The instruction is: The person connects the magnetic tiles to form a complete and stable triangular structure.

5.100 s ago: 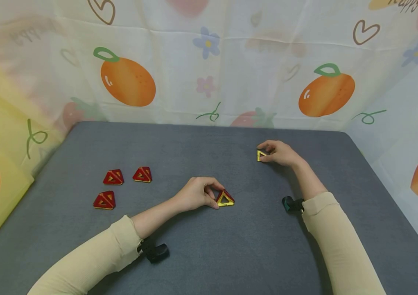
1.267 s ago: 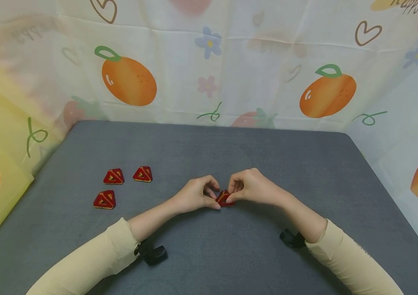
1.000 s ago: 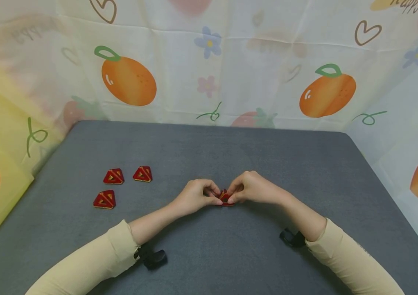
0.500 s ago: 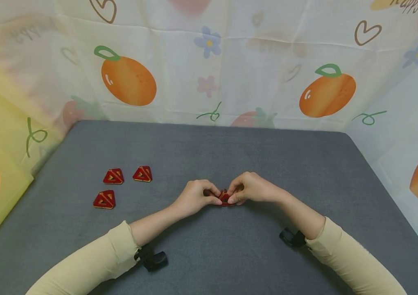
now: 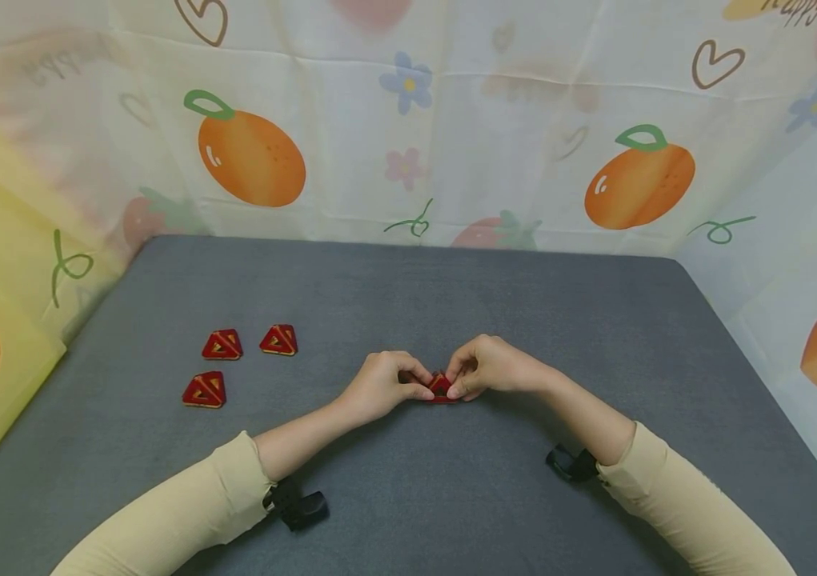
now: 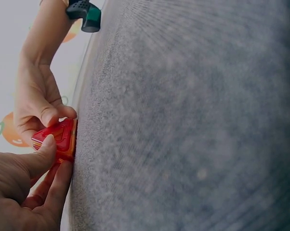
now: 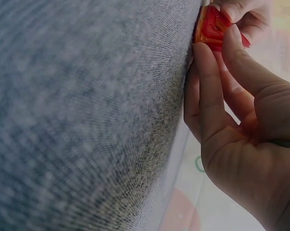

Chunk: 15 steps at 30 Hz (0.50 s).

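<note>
Between my two hands, a small red pyramid [image 5: 440, 386] of triangular pieces sits at the middle of the table. My left hand [image 5: 382, 382] pinches its left side with thumb and fingers. From the other side, my right hand [image 5: 496, 364] pinches it the same way. In the left wrist view the pyramid [image 6: 64, 136] shows a red face with a triangular recess and a golden-orange edge close to the cloth. The right wrist view shows the pyramid [image 7: 213, 26] with my right thumb and fingertips at its near corner. Fingers cover much of its sides.
Three similar red pyramids with gold trim lie left of my hands: a back left one [image 5: 222, 345], another to its right [image 5: 279, 340] and a nearer one [image 5: 204, 390]. Grey cloth [image 5: 408, 496] covers the table. A printed curtain [image 5: 350, 144] hangs behind it.
Five seconds ago my right hand held a gold-edged triangle at the back right. It came to the piece in my left hand, and both hands now grip one pyramid. Over the last second, little moves.
</note>
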Each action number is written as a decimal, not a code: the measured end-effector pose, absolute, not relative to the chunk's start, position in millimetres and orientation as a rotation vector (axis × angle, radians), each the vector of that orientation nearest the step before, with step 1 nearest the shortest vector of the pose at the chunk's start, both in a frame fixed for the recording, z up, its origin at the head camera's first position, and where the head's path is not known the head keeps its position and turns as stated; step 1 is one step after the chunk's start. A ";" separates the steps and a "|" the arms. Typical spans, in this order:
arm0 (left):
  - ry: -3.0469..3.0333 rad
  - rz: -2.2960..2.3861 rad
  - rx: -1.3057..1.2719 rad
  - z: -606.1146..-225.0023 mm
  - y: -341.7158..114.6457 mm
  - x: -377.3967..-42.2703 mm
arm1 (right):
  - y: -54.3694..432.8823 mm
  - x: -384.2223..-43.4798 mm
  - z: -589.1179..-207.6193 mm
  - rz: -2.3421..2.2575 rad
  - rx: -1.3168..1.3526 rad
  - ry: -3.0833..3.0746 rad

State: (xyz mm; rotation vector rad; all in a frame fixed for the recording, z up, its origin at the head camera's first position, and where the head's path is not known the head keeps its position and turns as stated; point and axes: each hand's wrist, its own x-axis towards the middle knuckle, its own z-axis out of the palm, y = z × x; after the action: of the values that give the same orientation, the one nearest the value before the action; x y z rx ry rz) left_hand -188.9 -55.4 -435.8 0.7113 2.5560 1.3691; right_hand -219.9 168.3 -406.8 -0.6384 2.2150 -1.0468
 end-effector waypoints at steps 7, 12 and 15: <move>2.547 1.370 0.707 -434.9 -55.4 -188.5 | 169.1 -220.7 -406.3 -1.034 -0.654 2.222; 2.518 1.377 0.708 -434.7 -57.2 -188.8 | 167.8 -220.5 -404.2 -0.975 -0.714 2.284; 2.501 1.388 0.682 -433.7 -59.9 -188.8 | 164.8 -219.8 -402.6 -0.947 -0.744 2.330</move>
State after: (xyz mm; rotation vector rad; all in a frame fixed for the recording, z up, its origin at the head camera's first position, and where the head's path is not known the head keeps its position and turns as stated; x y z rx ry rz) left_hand -188.8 -59.9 -433.7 0.6821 2.5011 1.3879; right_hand -219.8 164.8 -402.6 -0.7441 2.3303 -0.9469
